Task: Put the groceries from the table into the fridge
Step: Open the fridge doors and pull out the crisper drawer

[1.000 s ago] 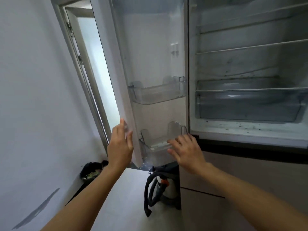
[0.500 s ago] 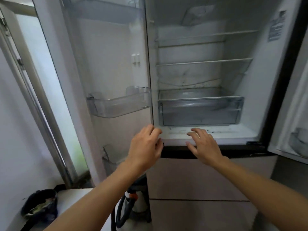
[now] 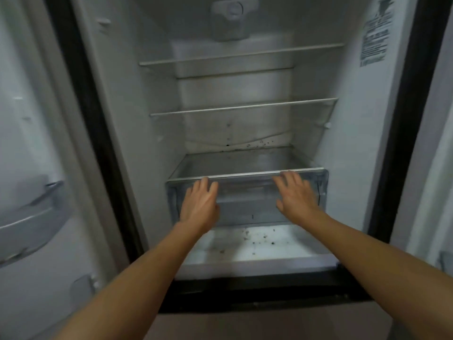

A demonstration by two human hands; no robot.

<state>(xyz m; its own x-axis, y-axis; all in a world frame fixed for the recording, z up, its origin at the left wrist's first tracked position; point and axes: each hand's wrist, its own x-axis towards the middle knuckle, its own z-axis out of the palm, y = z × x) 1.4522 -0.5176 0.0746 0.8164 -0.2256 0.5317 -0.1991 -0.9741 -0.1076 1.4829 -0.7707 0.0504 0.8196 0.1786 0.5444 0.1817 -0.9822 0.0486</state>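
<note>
Head view: the fridge (image 3: 355, 143) is found open directly ahead of both hands. The left hand (image 3: 199, 207) and right hand (image 3: 295, 196) are held flat, fingers straight, at the clear drawer (image 3: 247, 204) front, fingertips at its top edge. Drawer contents cannot be determined. Dark specks (image 3: 257, 241) are noted on the floor below the hands. Two shelves (image 3: 242, 107) are noted above, and a door bin (image 3: 31, 217) left of the left hand.

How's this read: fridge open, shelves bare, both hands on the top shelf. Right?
Not the top shelf. In the head view the left hand and right hand are at the front of the clear drawer, below the shelves. Rest holds: fridge open, shelves bare.
</note>
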